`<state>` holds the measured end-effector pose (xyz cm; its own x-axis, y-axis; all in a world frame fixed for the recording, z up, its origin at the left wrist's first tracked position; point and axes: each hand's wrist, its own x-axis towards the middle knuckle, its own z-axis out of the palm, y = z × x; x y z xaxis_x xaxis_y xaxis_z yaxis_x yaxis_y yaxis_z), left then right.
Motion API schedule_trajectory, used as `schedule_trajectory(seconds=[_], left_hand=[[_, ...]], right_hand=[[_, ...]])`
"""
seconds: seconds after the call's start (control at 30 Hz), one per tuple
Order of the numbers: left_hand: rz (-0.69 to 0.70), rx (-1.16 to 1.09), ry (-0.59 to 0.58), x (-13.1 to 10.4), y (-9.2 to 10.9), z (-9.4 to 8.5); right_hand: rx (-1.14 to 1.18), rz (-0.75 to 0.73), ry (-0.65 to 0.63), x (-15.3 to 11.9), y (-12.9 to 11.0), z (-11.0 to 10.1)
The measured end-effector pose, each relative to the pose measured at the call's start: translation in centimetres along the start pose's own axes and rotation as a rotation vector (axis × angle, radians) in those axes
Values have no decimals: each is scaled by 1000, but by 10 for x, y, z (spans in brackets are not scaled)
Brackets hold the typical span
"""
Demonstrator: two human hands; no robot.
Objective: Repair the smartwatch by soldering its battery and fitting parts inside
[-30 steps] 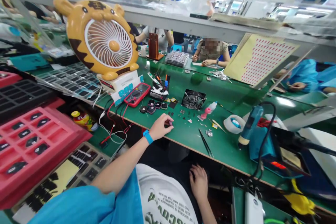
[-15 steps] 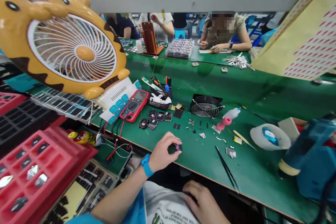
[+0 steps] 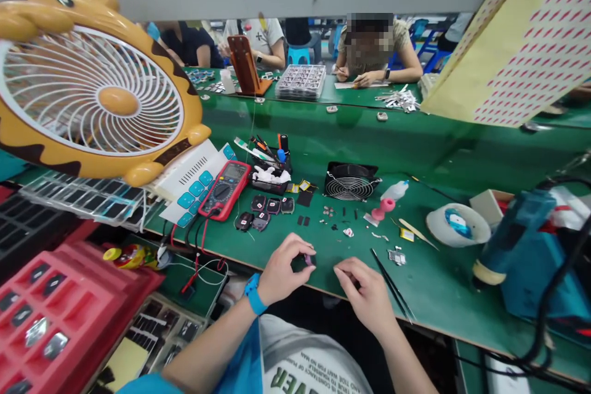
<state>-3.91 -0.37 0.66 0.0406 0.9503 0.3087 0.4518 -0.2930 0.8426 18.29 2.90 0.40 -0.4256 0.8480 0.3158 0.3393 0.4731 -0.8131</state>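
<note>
My left hand, with a blue band on its wrist, is closed with thumb and fingers gripping a small dark watch case by its edges; a purplish edge shows. Just right of it, over the bench edge, my right hand has its fingers curled together; what they hold, if anything, is hidden. Black tweezers lie on the green bench right of that hand. Beyond my left hand sit several similar dark watch cases. Two small black pieces lie nearby.
Left are a tiger-shaped fan, a red multimeter and red trays. A black cooling fan, pink-capped bottle, white tub and blue electric tool stand rightward. People work across the bench.
My right hand has risen from my lap to the bench edge, near my left hand, and its fingers have curled together. My left hand still grips the watch case. The view has shifted right.
</note>
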Motion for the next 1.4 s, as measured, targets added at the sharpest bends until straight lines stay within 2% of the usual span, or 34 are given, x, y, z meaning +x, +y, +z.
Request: schedule_trajectory(seconds=[0.17,0.43,0.63,0.73,0.93,1.07,1.2,1.4], left_hand=[[2,28,-8,1,0,1],[13,39,21,-2,2,3],[-72,-17,-8,0,9,1],[-174,-182,-27,3,13,3],[-471,-879,-95,-1,28,26],[-633,-1246,-211,-10,43,42],[-726,-1428,-332,-16,48,47],[-723,-1528,-423,-18,50,51]], right_hand=[[-6,1,11,-2,-2,0],[-62,-81,20,0,0,1],[-52,-104,12,-3,-2,1],[-16,-101,19,-7,-4,-1],[78,-27,99,-29,-15,-15],[102,-43,65,-38,-26,-25],[178,-61,63,-38,-34,-30],[232,-71,126,-42,-36,-38]])
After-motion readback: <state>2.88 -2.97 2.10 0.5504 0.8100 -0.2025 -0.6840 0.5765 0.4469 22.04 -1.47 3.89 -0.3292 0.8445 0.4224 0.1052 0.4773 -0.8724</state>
